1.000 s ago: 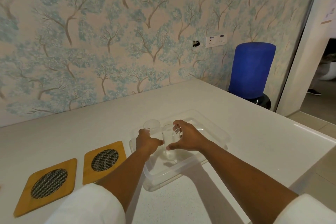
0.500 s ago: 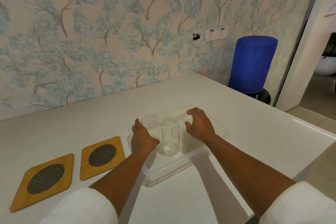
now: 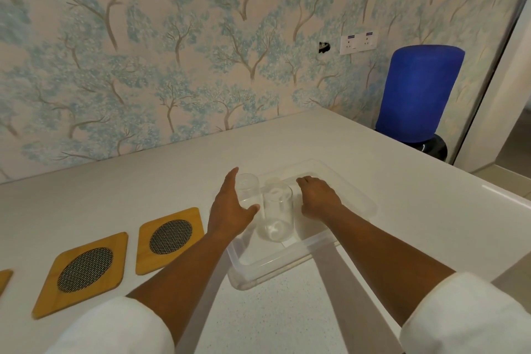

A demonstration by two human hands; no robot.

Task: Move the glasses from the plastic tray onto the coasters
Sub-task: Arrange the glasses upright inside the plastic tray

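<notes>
Two clear glasses stand upright in a clear plastic tray (image 3: 287, 273) on the white counter. The far glass (image 3: 249, 187) has my left hand (image 3: 230, 207) open around its left side, thumb near its base; whether the fingers touch it I cannot tell. The near glass (image 3: 278, 214) stands free between my hands. My right hand (image 3: 319, 198) rests palm down inside the tray, right of the near glass, holding nothing. Two wooden coasters with dark mesh centres lie left of the tray, one nearer (image 3: 169, 238) and one further left (image 3: 83, 270).
The corner of a third coaster (image 3: 4, 279) shows at the left edge. A patterned wall runs behind the counter. A blue-covered water bottle (image 3: 416, 98) stands on the floor past the counter's far right corner. The counter edge drops off at right.
My right hand has let go of the near glass and moved right onto the tray floor. My left hand has opened beside the far glass. The view tilted down slightly.
</notes>
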